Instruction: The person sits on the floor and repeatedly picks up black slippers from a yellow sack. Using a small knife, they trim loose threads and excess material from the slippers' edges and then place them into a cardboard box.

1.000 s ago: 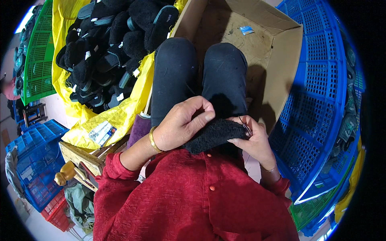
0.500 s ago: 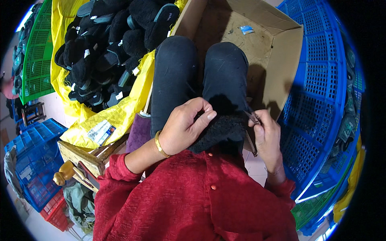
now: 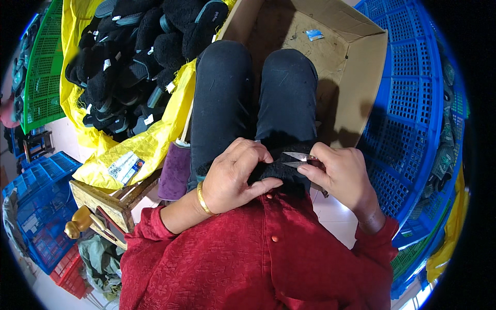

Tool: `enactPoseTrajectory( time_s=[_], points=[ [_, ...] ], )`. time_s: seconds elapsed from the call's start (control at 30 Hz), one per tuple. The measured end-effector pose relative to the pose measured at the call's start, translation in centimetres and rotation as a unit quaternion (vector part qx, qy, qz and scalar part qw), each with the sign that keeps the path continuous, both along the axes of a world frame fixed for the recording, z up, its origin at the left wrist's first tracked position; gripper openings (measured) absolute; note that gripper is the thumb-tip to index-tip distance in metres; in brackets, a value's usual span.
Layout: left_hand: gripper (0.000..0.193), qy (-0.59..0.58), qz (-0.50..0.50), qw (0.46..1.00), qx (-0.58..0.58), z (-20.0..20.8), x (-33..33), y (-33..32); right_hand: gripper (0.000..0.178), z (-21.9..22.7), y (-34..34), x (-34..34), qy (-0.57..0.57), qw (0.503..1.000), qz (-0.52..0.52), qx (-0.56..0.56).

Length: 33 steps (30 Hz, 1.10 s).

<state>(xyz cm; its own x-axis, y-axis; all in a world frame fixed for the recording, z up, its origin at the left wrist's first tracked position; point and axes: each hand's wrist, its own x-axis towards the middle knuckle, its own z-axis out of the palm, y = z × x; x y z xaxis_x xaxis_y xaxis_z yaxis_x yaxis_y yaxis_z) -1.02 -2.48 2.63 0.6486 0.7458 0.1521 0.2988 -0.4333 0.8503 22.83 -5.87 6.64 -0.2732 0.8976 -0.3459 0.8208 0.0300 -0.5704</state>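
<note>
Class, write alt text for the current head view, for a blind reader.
A right hand holds scissors, blades apart, near black fluffy material at the left hand. Black slippers lie heaped in a yellow sack at upper left; an open cardboard box stands to its right.

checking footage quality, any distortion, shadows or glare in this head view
In the head view, the blue basket curves along the black fisheye rim; in the head view, shadows darken the cardboard box; in the head view, glare brightens the floor tiles below the right hand.

Two hands [image 3: 232, 175], one pair of scissors [image 3: 299, 155], one carton [image 3: 363, 85]; piled slippers [image 3: 138, 73], perhaps twenty-odd.
</note>
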Motion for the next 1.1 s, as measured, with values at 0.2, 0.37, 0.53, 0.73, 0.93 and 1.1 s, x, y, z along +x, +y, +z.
enactPoseTrajectory(
  time_s=[0.2,0.37,0.53,0.73,0.93,1.1],
  points=[
    [0.046,-0.005,-0.003,1.000,-0.002,-0.1,-0.2,0.0,0.042,0.0,0.4,-0.7,-0.048,0.999,0.011,0.020],
    [0.044,-0.005,-0.001,1.000,0.010,-0.2,-0.1,-0.1,0.037,-0.6,0.6,0.1,-0.013,1.000,-0.020,0.012],
    [0.049,0.002,-0.022,1.000,0.009,-0.4,-0.2,0.0,0.018,-3.0,-0.5,3.1,0.228,0.926,-0.293,-0.069],
    [0.058,0.130,-0.066,0.989,0.001,0.9,-1.1,0.0,0.052,-3.8,-2.0,1.0,0.237,0.940,-0.242,-0.047],
    [0.047,0.026,-0.176,0.974,-0.140,1.7,0.0,5.6,0.033,-4.5,-1.0,0.7,0.350,0.921,-0.158,-0.075],
    [0.031,-0.047,-0.028,0.998,-0.003,1.0,2.6,8.1,0.028,-2.1,0.8,0.9,0.411,0.840,-0.349,-0.064]
  ],
)
